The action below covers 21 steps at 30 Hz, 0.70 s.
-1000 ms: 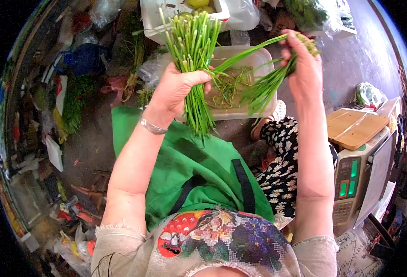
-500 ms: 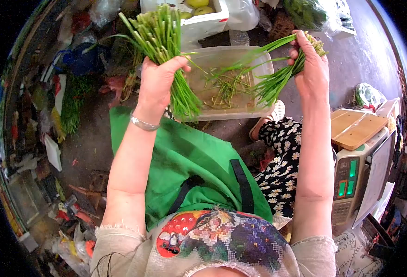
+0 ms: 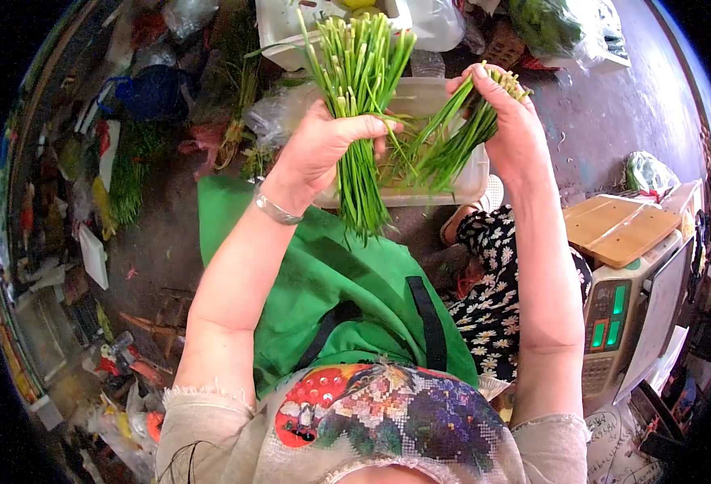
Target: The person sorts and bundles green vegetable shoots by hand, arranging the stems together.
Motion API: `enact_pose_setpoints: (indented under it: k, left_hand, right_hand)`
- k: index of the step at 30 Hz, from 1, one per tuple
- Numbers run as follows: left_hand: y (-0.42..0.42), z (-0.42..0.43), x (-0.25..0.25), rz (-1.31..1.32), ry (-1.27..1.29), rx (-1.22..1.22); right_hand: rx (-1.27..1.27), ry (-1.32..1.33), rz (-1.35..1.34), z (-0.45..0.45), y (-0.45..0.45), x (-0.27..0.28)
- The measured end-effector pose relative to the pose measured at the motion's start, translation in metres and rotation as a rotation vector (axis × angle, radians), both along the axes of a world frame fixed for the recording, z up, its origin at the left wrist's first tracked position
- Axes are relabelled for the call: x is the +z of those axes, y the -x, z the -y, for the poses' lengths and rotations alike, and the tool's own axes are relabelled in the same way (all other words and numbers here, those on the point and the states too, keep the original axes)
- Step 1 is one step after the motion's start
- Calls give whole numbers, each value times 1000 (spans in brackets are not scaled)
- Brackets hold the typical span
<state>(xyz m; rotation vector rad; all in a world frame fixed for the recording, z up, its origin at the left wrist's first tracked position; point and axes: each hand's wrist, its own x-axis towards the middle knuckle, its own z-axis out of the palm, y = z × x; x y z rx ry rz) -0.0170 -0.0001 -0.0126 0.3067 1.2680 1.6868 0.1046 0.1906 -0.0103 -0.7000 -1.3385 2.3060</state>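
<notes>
Left chive bunch partly hides plastic tub; left hand encircles bunch; right hand grips smaller chive bunch.

The bracelet is gleaming like polished metal, while the green cloth is looking matt and creased and the sleeve is fraying roughly. The tub is showing translucent plastic, the board is showing smooth wood, and the stalks are looking sleek.

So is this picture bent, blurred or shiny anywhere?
Head view: edges bend strongly, inside black corners; the floor is bright at upper right, much darker at left; the scale has a glowing green display. Same head view: tips of the stalks in the right hand look slightly blurred.
</notes>
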Motion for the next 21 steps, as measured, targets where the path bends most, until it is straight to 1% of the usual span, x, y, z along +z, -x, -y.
enact_pose_setpoints:
  k: [1,3,6,7,10,12,18,21]
  left_hand:
    - [0,0,0,-1,0,-1]
    - [-1,1,0,53,16,-100]
    - [-4,1,0,123,8,-159]
    - [-7,0,2,123,9,-160]
    - [-12,-3,7,101,-25,-118]
    - [-9,-2,3,143,1,-186]
    - [-18,-4,2,46,2,-200]
    - [-17,-4,2,59,13,-203]
  right_hand:
    - [40,69,-29,2,1,1]
    - [106,174,-70,4,1,1]
    - [74,194,-30,5,1,-3]
    - [35,170,29,10,1,1]
    - [43,153,47,10,0,2]
    - [26,161,19,11,3,-2]
    - [-8,60,80,15,4,-9]
    - [1,96,78,13,3,-6]
